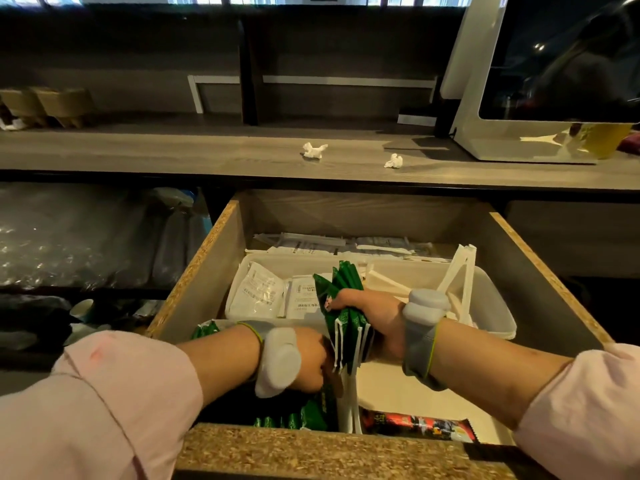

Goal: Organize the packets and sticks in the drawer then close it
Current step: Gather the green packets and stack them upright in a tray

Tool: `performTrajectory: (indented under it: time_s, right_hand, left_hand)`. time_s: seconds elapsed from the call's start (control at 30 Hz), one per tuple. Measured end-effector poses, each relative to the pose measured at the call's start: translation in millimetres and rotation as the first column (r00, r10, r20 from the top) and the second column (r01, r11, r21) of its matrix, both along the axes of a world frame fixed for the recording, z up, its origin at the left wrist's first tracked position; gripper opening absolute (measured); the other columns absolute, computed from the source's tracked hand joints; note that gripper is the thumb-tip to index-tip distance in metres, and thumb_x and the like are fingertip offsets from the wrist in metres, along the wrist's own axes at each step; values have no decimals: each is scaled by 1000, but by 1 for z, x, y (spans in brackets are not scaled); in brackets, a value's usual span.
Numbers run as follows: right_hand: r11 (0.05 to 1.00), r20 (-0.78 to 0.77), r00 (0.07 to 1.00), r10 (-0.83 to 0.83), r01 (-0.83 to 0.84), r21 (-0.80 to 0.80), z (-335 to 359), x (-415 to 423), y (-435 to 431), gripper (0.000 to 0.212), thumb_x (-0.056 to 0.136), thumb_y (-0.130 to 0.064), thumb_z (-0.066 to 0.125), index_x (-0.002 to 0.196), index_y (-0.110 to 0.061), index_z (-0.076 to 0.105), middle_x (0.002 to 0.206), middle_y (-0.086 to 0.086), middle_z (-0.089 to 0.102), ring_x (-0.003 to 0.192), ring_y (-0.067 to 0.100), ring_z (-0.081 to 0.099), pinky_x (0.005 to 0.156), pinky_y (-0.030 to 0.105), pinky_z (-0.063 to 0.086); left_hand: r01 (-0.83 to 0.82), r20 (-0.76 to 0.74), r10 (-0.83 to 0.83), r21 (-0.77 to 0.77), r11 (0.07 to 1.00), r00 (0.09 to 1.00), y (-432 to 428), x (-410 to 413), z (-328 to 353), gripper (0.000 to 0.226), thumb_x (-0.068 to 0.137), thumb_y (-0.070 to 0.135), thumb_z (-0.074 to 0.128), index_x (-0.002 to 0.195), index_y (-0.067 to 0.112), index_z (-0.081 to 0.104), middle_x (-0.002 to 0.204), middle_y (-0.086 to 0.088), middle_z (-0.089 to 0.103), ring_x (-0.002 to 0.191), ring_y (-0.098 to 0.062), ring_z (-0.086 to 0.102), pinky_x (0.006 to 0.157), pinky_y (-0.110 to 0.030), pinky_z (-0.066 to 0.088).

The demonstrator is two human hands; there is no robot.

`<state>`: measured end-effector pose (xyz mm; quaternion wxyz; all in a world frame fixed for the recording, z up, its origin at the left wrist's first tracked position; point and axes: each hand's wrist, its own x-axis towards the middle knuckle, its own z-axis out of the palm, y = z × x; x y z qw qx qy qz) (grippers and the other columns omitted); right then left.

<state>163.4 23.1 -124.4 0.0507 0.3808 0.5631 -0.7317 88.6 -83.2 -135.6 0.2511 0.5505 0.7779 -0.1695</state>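
Note:
The wooden drawer [194,271] stands pulled out below the counter. My right hand [377,320] is shut on a bundle of green packets [341,289], held upright over the drawer's middle. My left hand [308,358] reaches down at the front left, fingers curled among more green packets [304,415]; what it grips is hidden. A white plastic tray [498,306] at the back holds white sachets [259,292] and white sticks [457,275]. A red and black stick packet [415,424] lies at the front right.
Flat white wrapped packets [311,242] lie behind the tray. Two crumpled tissues [313,150] [394,161] sit on the counter [173,150] above. A white-framed screen [554,81] stands at the right. Plastic-wrapped goods [69,237] fill the shelf to the left.

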Motion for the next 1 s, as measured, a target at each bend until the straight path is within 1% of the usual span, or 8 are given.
performTrajectory:
  time_s: [0.13, 0.23, 0.4, 0.53, 0.6, 0.77, 0.87, 1.0]
  right_hand:
    - [996, -22, 996, 89, -90, -6, 6, 7, -9, 30, 81, -21, 64, 108, -13, 54, 89, 13, 62, 75, 26, 61, 66, 35, 53]
    - [990, -28, 990, 136, -135, 45, 0, 8, -20, 44, 80, -19, 65, 121, -15, 48, 106, 18, 62, 87, 30, 62, 73, 40, 55]
    - [979, -31, 990, 139, -132, 154, -9, 8, -31, 52, 76, -18, 70, 123, -19, 48, 105, 16, 63, 94, 32, 65, 74, 40, 56]
    - [968, 5, 979, 202, -200, 153, -10, 9, -34, 34, 79, -17, 70, 111, -18, 59, 103, 14, 68, 98, 30, 67, 86, 40, 56]
    - [950, 72, 964, 257, -265, 163, -9, 9, -34, 29, 82, -19, 68, 110, -18, 61, 109, 13, 69, 103, 29, 66, 94, 41, 54]
    - [877, 204, 876, 437, -465, 118, 1, 12, -29, 41, 89, -41, 58, 118, -12, 59, 104, 9, 68, 90, 22, 65, 91, 36, 52]
    - [824, 272, 824, 498, -547, 149, 12, 13, -19, 59, 89, -63, 42, 122, -16, 58, 107, 10, 69, 90, 26, 66, 81, 41, 57]
    - [645, 494, 738, 461, -660, 385, 23, 13, -22, 67, 91, -67, 27, 107, -11, 60, 75, 4, 58, 60, 17, 54, 54, 24, 47]
  left_hand:
    - [-82, -44, 80, -34, 996, 996, -15, -15, -13, 35, 85, 35, 62, 112, 13, 67, 117, -5, 68, 102, -21, 65, 84, -22, 49]
    - [-67, -79, 62, -71, 995, 995, -16, -17, -4, 36, 88, 31, 64, 117, 12, 65, 110, -7, 68, 86, -16, 57, 73, -21, 41]
    - [35, 137, -13, -159, 987, 990, -14, -30, 4, 38, 89, 28, 62, 122, 11, 65, 122, -10, 65, 113, -27, 59, 97, -35, 45]
    - [-82, 302, 123, -143, 986, 945, -16, -48, 7, 27, 81, 34, 68, 86, 7, 70, 80, -6, 60, 82, -23, 55, 77, -35, 45]
    - [-139, 343, 190, -168, 976, 920, -15, -52, 9, 33, 74, 44, 67, 64, 14, 58, 72, -3, 50, 77, -20, 46, 73, -31, 37]
    - [-224, 470, 296, -204, 953, 832, -16, -55, 10, 26, 74, 46, 67, 74, 20, 65, 77, 2, 60, 80, -13, 55, 81, -21, 43]
    - [-236, 624, 312, -204, 950, 716, -18, -55, 9, 17, 87, 34, 63, 100, 23, 68, 98, 5, 68, 98, -13, 62, 99, -20, 43]
    - [-182, 498, 231, -145, 973, 836, -16, -55, 0, 44, 77, 46, 66, 112, 20, 68, 111, 4, 68, 107, -17, 62, 103, -25, 41]
